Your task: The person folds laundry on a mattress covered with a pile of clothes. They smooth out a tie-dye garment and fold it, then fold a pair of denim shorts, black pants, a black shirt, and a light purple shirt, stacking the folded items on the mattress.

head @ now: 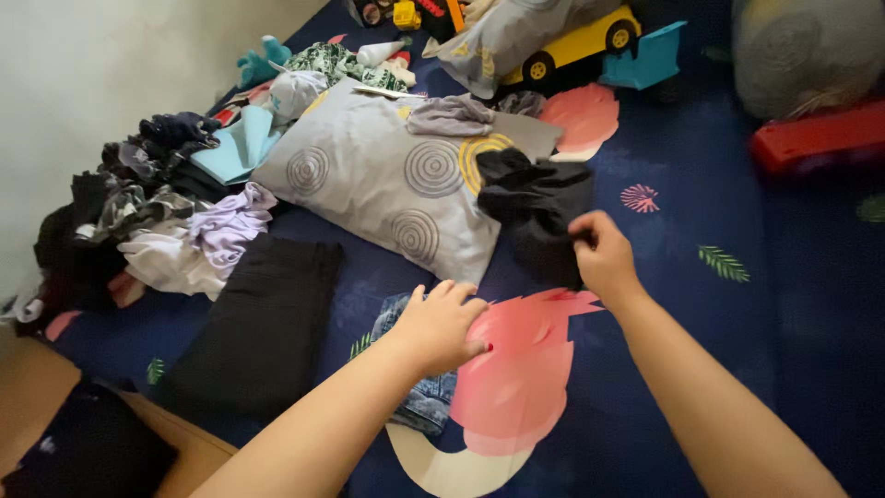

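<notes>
Your right hand (604, 254) is closed, pinching the near edge of the black garment (535, 207), which trails away from you up onto the near right corner of the grey pillow (387, 180). Your left hand (441, 325) lies open, fingers flat on a folded denim piece (419, 392) on the bed (701, 350), nearer you and left of the black garment. To its left lies a folded black cloth (263, 323); right of your right hand the bed shows only its printed sheet.

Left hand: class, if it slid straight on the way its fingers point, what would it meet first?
Probably the grey pillow. The left hand rests on a folded denim piece, fingers pointing up-frame towards the pillow's near corner; depth is uncertain.
</notes>
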